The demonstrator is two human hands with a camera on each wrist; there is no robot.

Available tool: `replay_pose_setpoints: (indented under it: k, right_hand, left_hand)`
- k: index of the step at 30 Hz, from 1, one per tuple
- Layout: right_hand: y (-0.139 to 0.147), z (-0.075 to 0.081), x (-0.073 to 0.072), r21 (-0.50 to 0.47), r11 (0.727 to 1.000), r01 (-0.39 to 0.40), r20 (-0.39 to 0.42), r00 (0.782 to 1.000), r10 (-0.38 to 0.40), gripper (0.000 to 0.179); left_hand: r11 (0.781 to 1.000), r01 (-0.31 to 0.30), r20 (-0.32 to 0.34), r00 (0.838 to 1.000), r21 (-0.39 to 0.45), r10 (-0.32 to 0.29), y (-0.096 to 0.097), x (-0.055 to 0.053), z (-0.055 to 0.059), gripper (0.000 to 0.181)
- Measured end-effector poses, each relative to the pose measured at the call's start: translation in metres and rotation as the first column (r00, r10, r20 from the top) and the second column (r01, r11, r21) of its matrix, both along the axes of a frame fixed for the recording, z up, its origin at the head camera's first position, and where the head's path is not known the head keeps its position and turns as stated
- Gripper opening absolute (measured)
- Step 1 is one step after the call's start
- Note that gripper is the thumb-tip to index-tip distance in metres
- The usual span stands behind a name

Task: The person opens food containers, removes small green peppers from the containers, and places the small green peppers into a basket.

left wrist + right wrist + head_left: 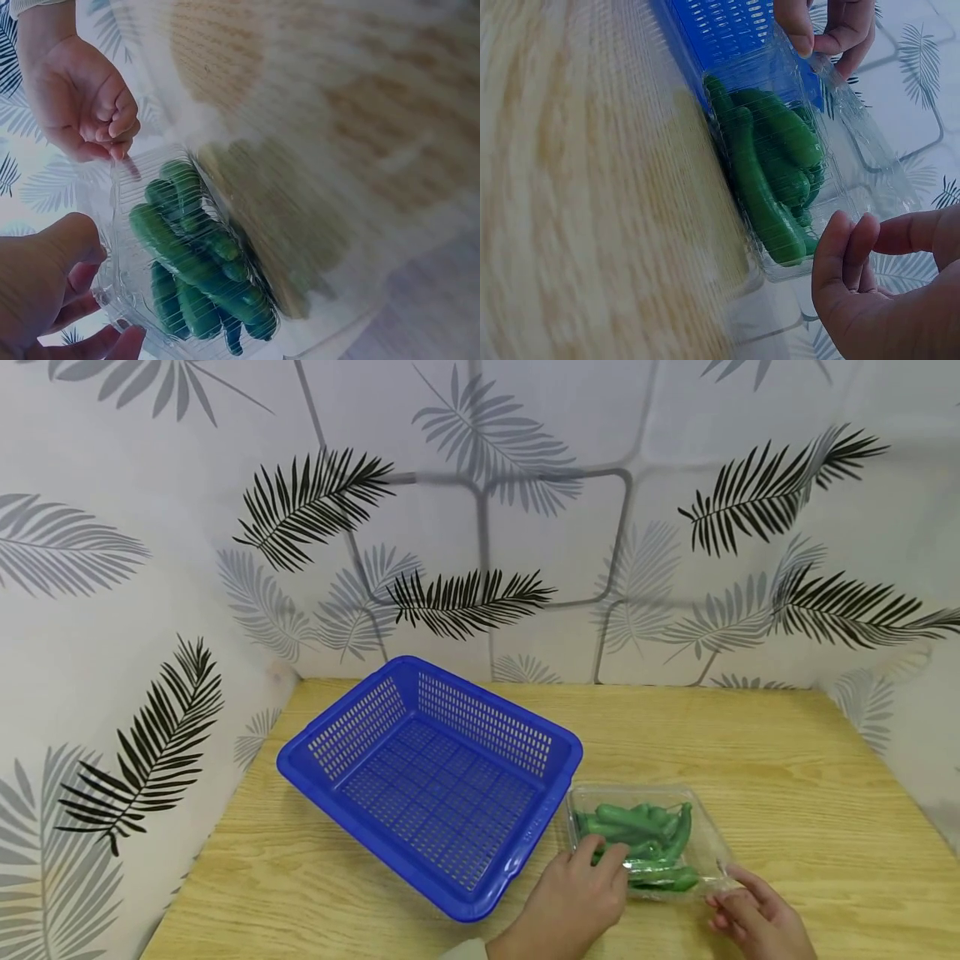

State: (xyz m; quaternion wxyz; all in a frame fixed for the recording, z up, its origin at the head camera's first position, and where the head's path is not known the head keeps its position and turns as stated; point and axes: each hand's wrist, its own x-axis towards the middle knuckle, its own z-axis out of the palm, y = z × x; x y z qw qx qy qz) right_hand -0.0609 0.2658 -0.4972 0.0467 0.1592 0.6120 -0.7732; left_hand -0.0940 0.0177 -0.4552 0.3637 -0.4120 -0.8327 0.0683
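Observation:
A clear plastic box (708, 835) holds several long green vegetables (637, 827), which look like peppers; it sits on the table at the front right. My left hand (573, 897) grips the box's near left edge, thumb and fingers bent over the rim. At the near right corner, my right hand (765, 918) pinches the box's clear edge between thumb and fingers. Seen from the right wrist, a transparent lid flap (877, 161) stands slightly away from the box. From the left wrist, the vegetables (195, 277) show through the ribbed plastic.
A blue slotted basket (442, 785) with nothing in it stands to the left, its right rim close to the box. Wood-grain table (810, 760) extends behind and to the right. Leaf-patterned cloth (540, 527) rises at the back and sides.

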Motion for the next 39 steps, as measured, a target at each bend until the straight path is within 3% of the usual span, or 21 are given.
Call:
replay_pose_setpoints:
  k: [2, 6, 12, 14, 18, 20, 24, 29, 35, 39]
  right_hand:
    - [0.001, 0.0, 0.001, -0.022, 1.0, 0.002, -0.004, 1.0, -0.002, 0.041]
    - [0.003, 0.001, 0.001, -0.015, 1.0, 0.01, 0.067, 0.998, -0.009, 0.037]
    - [0.007, 0.002, 0.002, -0.039, 0.999, 0.007, 0.13, 0.992, -0.002, 0.031]
    - [0.007, 0.0, 0.004, -0.073, 0.997, 0.004, 0.076, 0.997, 0.002, 0.032]
    - [0.011, -0.005, 0.007, -0.171, 0.985, -0.007, -0.043, 0.999, -0.001, 0.033]
    - [0.012, -0.007, 0.008, -0.209, 0.978, -0.017, -0.093, 0.996, -0.003, 0.034]
    - [0.01, -0.008, 0.008, -0.232, 0.972, -0.03, -0.125, 0.992, 0.001, 0.035]
    - [0.007, -0.005, 0.008, -0.215, 0.976, -0.018, -0.084, 0.996, 0.0, 0.037]
    - [0.008, -0.003, 0.009, -0.137, 0.99, 0.011, 0.017, 1.0, -0.009, 0.038]
    - [0.011, -0.004, 0.009, -0.07, 0.998, 0.007, 0.08, 0.997, -0.002, 0.035]
  left_hand:
    - [1.0, 0.008, 0.007, 1.0, 0.004, -0.008, 0.0, 0.0, 0.0, 0.059]
    - [1.0, 0.009, 0.01, 1.0, 0.022, -0.009, 0.001, 0.0, 0.001, 0.056]
    - [0.998, 0.035, -0.09, 0.996, 0.053, -0.03, 0.001, -0.001, 0.004, 0.05]
    - [0.999, 0.023, -0.1, 0.995, 0.046, -0.019, 0.0, -0.001, 0.005, 0.035]
    - [0.999, -0.027, -0.029, 0.999, 0.027, 0.028, -0.003, 0.0, 0.018, 0.009]
    - [0.999, -0.043, 0.01, 0.999, 0.025, 0.043, -0.004, 0.0, 0.027, 0.009]
    - [0.998, -0.016, 0.005, 1.0, 0.057, 0.016, -0.004, -0.002, 0.036, 0.011]
    - [0.997, -0.019, 0.011, 1.0, 0.073, 0.018, -0.006, -0.003, 0.04, 0.024]
    - [0.983, -0.053, -0.065, 0.996, 0.178, 0.066, -0.005, -0.009, 0.049, 0.019]
    - [0.969, -0.095, -0.005, 0.995, 0.227, 0.098, -0.005, -0.012, 0.057, 0.013]
